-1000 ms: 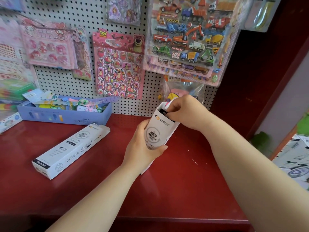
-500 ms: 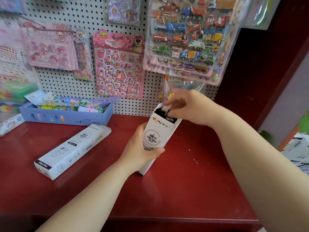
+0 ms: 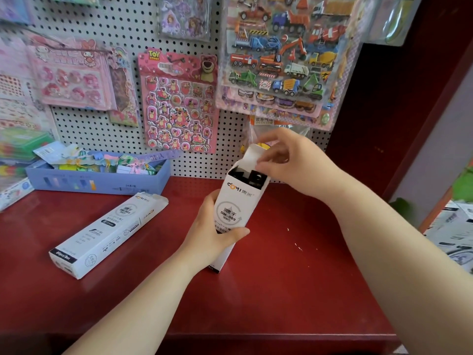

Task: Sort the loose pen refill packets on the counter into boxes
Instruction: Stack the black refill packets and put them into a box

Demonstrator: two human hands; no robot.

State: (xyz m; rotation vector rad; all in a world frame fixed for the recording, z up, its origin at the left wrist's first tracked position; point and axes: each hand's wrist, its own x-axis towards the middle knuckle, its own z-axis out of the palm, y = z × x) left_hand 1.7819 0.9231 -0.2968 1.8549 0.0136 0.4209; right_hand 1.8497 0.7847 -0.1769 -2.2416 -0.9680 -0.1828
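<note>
Fingers (image 3: 273, 160) now pinch flap (image 3: 252, 155), lifted off box (image 3: 238, 201); packets (image 3: 249, 177) seemingly inside.

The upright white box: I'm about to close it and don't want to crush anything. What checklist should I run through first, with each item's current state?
1. Left hand grips the white box around its middle: ok.
2. Box's lower end rests on the counter: ok.
3. Right hand pinches the top flap, raised off the opening: ok.
4. Black contents not poking above the rim: ok.
5. Box full: cannot tell.
6. Second box closed: not ok, its end flap is open.
</note>
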